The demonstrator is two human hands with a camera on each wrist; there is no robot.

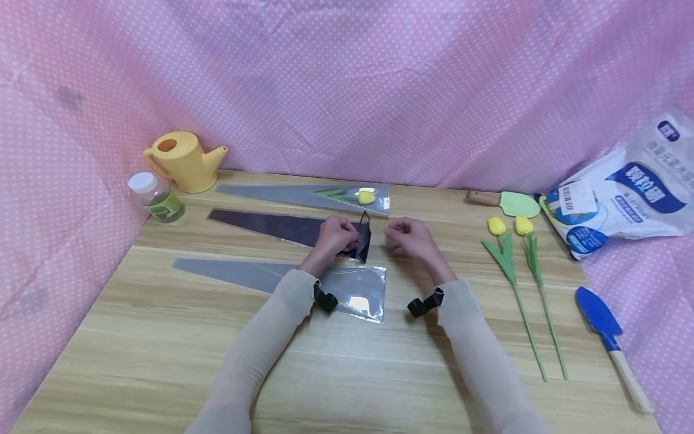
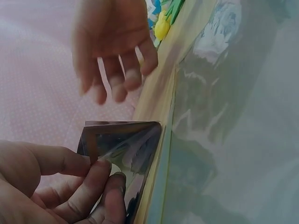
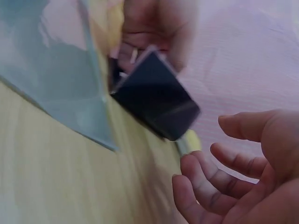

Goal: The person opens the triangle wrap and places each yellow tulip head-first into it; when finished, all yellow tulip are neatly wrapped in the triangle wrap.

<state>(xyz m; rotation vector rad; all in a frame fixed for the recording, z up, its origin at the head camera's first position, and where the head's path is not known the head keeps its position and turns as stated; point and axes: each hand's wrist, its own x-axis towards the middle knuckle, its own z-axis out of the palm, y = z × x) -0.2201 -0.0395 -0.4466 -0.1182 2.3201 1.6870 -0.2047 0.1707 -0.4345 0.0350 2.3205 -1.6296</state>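
My left hand [image 1: 335,234] pinches the wide end of a dark, tapered plastic flower sleeve [image 1: 271,225], lifting its edge off the table. In the left wrist view, thumb and fingertips close on the film of the dark sleeve [image 2: 126,135], whose mouth gapes partly. My right hand [image 1: 412,238] hovers just right of that mouth, fingers loosely bent and holding nothing, as the right wrist view also shows. Behind lies a clear sleeve [image 1: 271,194] with a yellow tulip [image 1: 366,197] inside. A second clear sleeve [image 1: 233,274] lies flat in front, partly under my left forearm.
Two yellow tulips [image 1: 496,226] with long green stems lie to the right. Beyond them are a green trowel [image 1: 517,205], a blue trowel [image 1: 599,310] and a white printed bag [image 1: 640,193]. A yellow watering can [image 1: 187,163] and a white-lidded jar [image 1: 162,205] stand back left.
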